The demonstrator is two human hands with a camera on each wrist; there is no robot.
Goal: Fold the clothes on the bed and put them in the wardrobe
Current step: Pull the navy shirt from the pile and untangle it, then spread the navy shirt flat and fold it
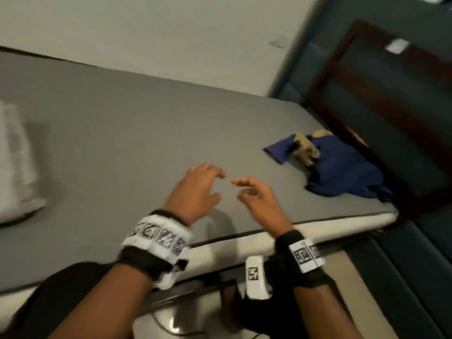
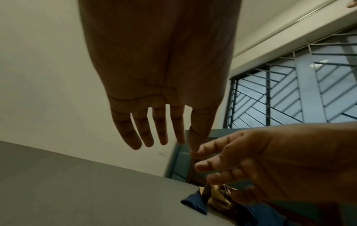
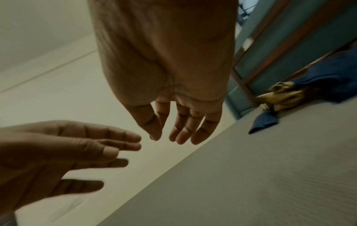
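Note:
A crumpled blue garment (image 1: 342, 172) lies near the right end of the grey bed (image 1: 122, 143), with a small tan garment (image 1: 305, 150) bunched on top of it. Both hands hover empty over the bed's near edge, left of the clothes. My left hand (image 1: 200, 184) has its fingers spread and relaxed, as the left wrist view shows (image 2: 154, 130). My right hand (image 1: 254, 192) is loosely open beside it, fingertips almost meeting the left's. The right wrist view shows its relaxed fingers (image 3: 181, 130), with the blue garment (image 3: 328, 81) and tan garment (image 3: 280, 94) beyond.
A pale folded pillow or cloth (image 1: 17, 167) lies at the bed's left end. A dark wooden frame with teal panels (image 1: 391, 94) stands past the bed's right end. A barred window (image 2: 289, 91) is above. The white wall (image 1: 146, 33) runs behind the bed.

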